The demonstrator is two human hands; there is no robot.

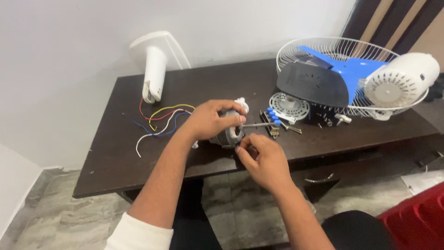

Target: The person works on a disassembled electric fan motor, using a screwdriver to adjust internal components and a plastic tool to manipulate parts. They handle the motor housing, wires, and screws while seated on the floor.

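- Evidently the fan motor point(227, 131) is mid-disassembly: it sits near the front edge of the dark table point(115, 157), its shaft point(257, 124) pointing right.
- Left hand point(210, 121) clamps over the motor's top.
- Right hand point(262, 158) pinches something small at the motor's near face; what, I cannot tell.
- Next move likely needs a steady hold and fine fingertip turning.
- Far right, the wire guard point(323, 46) cradles the blue blade point(342, 62) and a dark cover point(312, 83).
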